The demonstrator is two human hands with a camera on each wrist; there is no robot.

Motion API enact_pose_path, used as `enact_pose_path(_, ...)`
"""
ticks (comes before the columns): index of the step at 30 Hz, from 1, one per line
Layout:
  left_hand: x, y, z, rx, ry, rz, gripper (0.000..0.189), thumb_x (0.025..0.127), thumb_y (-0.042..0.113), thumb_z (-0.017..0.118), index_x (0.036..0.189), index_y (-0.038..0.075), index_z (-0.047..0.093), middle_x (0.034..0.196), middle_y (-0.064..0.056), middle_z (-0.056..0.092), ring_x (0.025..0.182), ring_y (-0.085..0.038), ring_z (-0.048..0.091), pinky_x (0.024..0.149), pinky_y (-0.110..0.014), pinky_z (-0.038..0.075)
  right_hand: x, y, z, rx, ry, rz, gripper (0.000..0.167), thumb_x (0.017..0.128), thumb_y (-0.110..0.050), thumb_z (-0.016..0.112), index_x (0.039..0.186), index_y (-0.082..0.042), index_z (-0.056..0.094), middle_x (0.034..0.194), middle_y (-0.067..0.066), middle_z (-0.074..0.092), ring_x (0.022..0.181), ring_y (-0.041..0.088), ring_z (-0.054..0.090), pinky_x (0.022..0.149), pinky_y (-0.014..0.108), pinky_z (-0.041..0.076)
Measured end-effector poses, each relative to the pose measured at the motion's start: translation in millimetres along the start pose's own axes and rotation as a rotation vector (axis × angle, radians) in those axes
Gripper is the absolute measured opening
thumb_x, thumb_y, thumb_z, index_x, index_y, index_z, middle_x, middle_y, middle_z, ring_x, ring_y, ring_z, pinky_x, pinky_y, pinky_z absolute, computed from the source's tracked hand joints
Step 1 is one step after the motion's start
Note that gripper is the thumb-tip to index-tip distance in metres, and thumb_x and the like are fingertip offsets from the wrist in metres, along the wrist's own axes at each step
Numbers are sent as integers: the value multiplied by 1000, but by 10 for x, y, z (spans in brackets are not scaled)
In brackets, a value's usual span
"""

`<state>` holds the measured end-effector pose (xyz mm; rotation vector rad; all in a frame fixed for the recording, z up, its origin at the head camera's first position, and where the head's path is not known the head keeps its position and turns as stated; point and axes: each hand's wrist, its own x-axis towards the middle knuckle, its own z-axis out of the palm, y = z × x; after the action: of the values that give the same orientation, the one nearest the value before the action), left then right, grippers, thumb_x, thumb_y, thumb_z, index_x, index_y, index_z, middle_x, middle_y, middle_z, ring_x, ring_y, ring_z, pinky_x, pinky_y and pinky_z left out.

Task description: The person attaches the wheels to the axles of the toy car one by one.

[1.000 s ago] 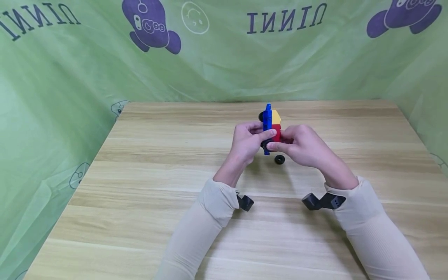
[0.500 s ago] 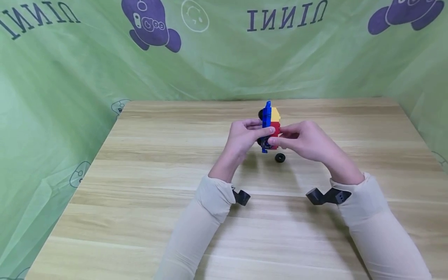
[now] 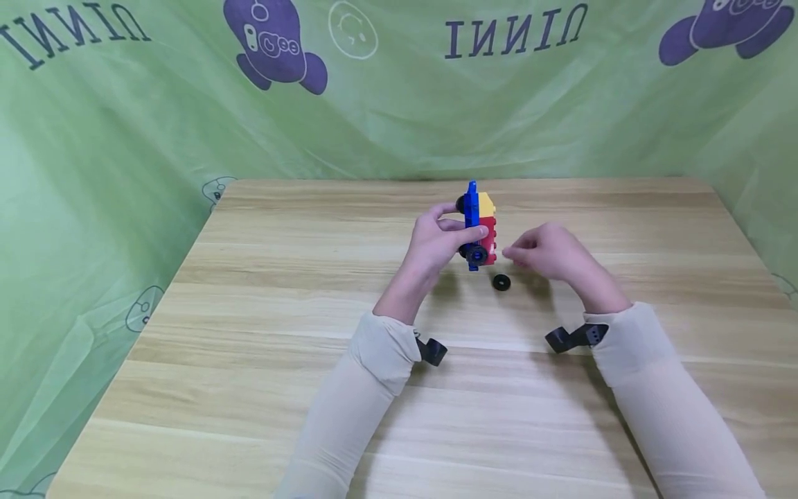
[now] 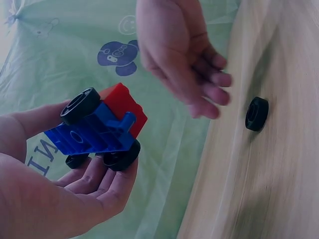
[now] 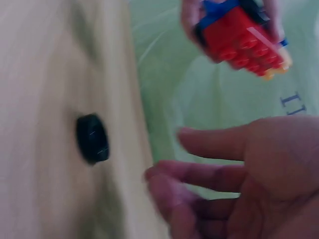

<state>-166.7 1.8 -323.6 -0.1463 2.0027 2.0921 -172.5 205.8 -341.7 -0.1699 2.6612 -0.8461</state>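
Observation:
My left hand [image 3: 431,239] grips a toy car [image 4: 89,130] above the table, its long side turned upward. The car has a blue chassis, a red studded brick [image 5: 244,42] and a yellow brick [image 3: 486,204] on it. Black wheels show on the chassis, one of them [image 3: 477,255] beside my left thumb. To the right of the car is my right hand [image 3: 551,253], its fingers loosely bent, nothing between thumb and fingertips in the right wrist view. A loose black wheel [image 3: 501,282] lies on the table below and between the hands.
The wood-grain table [image 3: 262,312] runs back to a green printed cloth [image 3: 399,125], which also hangs along the sides. A black camera [image 3: 431,351] is worn on the left wrist, another [image 3: 561,339] on the right.
My right hand has let go of the car's near wheel and drawn back to the right. My left hand keeps its hold on the car. The loose wheel stays on the table.

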Motion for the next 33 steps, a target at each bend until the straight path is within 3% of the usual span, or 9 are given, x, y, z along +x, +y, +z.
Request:
enact_pose_path(6, 3, -2, 4, -16, 0, 1, 55, 83, 6, 82, 131, 10, 56, 103, -13, 74, 94, -26, 73, 110, -48, 42, 61, 53, 88, -71, -120, 39, 41, 91, -35, 74, 113, -1, 73, 92, 10, 71, 81, 23, 60, 69, 31, 47)
enact_pose_path(11, 2, -7, 5, -8, -4, 2, 55, 83, 6, 82, 131, 10, 56, 103, -13, 74, 94, -24, 72, 108, -46, 44, 77, 29, 148, -118, -113, 0, 37, 85, -30, 81, 108, -2, 74, 94, 11, 72, 83, 23, 61, 73, 33, 46)
enact_pose_path(15, -5, -5, 1, 0, -14, 0, 56, 83, 6, 81, 133, 9, 55, 103, -13, 73, 96, -25, 71, 109, -46, 43, 76, 11, 169, -143, -106, -38, 29, 84, -25, 83, 100, -2, 75, 88, 10, 71, 80, 24, 59, 69, 32, 45)
enact_pose_path(33, 2, -38, -8, 0, -62, 15, 54, 85, 6, 80, 132, 9, 55, 105, -14, 74, 95, -23, 72, 105, -42, 46, 5, -2, 104, -144, -114, -75, 18, 83, -19, 83, 86, -6, 72, 75, 5, 61, 72, 21, 53, 64, 30, 41)
